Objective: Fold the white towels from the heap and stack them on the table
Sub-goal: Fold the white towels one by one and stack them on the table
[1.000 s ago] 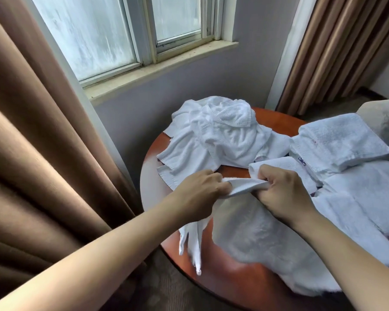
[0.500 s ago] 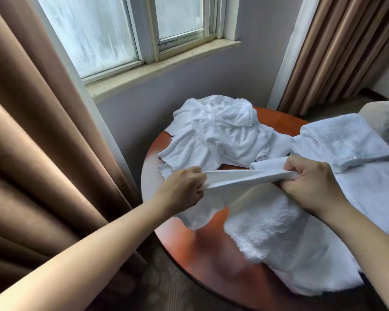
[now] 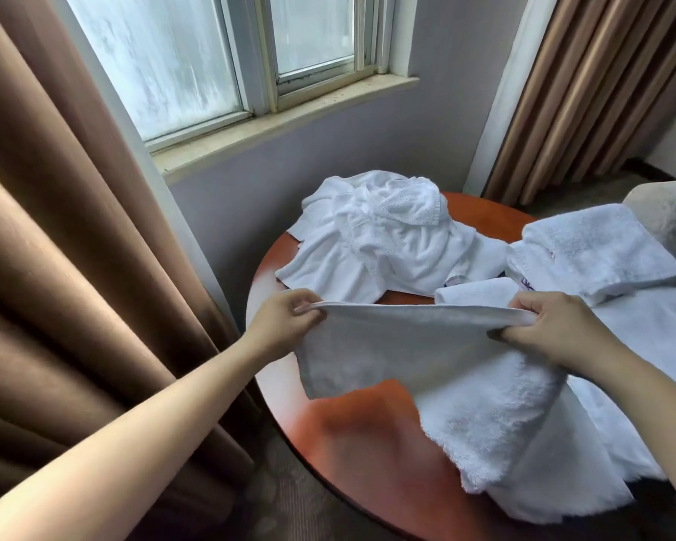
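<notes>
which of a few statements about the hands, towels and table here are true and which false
1. The left hand and the right hand pinch one white towel stretched between them. True.
2. The heap of crumpled towels lies on the floor. False: it lies on the round wooden table.
3. A folded towel lies right of the heap. True.
4. The curtain is blue. False: it is brown.

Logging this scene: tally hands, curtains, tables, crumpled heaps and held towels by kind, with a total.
Hands: 2, left hand, right hand
Curtains: 2, near curtain, far curtain
Tables: 1, table
Crumpled heaps: 1, heap
Held towels: 1, towel
Total: 7
</notes>
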Tool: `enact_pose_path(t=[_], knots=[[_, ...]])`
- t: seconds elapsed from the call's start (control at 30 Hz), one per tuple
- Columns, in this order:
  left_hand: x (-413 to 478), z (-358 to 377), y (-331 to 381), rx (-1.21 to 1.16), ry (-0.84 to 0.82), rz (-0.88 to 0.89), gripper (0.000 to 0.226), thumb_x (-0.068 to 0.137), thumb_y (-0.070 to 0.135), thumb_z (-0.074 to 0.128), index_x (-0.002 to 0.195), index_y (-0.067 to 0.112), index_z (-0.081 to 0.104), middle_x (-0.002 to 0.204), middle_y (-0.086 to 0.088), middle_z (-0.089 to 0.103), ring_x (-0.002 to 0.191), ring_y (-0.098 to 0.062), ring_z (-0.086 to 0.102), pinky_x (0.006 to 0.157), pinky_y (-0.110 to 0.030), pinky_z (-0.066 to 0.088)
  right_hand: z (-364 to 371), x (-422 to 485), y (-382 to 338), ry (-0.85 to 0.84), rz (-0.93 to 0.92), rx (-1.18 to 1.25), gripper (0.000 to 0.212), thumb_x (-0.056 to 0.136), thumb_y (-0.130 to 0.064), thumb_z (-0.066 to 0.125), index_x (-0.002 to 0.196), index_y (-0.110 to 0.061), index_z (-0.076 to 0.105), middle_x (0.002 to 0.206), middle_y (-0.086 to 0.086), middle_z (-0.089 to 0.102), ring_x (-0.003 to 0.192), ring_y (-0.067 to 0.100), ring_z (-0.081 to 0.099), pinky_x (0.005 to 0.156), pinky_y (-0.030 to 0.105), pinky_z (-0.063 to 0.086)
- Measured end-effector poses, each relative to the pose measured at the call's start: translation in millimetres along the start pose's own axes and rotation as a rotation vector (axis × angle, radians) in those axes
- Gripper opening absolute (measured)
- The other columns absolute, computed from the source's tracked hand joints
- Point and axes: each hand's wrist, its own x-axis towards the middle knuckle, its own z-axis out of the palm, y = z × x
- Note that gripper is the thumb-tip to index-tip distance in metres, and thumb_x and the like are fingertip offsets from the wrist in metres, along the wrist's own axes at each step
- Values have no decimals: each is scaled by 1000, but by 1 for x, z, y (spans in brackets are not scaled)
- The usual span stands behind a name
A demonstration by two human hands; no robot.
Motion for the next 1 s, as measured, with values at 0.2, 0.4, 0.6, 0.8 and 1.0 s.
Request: enact_pose_path(t=[0.2, 0.4, 0.6, 0.8, 1.0], knots=[[-8, 6, 2, -413, 153, -163, 24, 71, 15, 84, 86, 14, 65, 85, -4, 65, 70, -12, 63, 66, -26, 51, 24, 7, -10, -44, 30, -20, 49, 74, -28, 78, 49, -15, 37, 51, 1, 42, 55, 16, 43, 54, 33, 29], [-4, 1, 13, -527, -17, -151, 44, 69, -7, 80, 97, 18, 58, 91, -8, 63, 69, -13, 64, 62, -25, 53, 36, 13, -29, -12, 52, -49, 47, 77, -26, 76, 50, -14, 40, 53, 1, 44, 56, 10, 43, 50, 16, 33], [8, -16, -11, -558, 56, -93, 27, 84, -5, 65, 90, 20, 59, 73, -14, 54, 66, -23, 53, 62, -31, 46, 33, 21, -29, 31, 92, 4, 46, 78, -23, 75, 53, -13, 38, 53, 1, 39, 55, 16, 40, 54, 34, 27], [31, -34, -31, -558, 56, -74, 35, 95, -9, 40, 102, 24, 49, 74, -9, 48, 59, -17, 46, 50, -28, 37, 41, 25, -29, -98, 42, -42, 29, 76, -28, 78, 69, -4, 62, 67, 11, 62, 68, 21, 58, 60, 30, 35], [43, -44, -36, -301, 110, 13, 35, 93, -5, 36, 87, 26, 49, 69, -2, 44, 61, -13, 38, 56, -28, 32, 46, 29, -34, -361, -3, -74, 18, 77, -17, 73, 68, -9, 60, 65, 2, 60, 67, 14, 54, 61, 26, 37]])
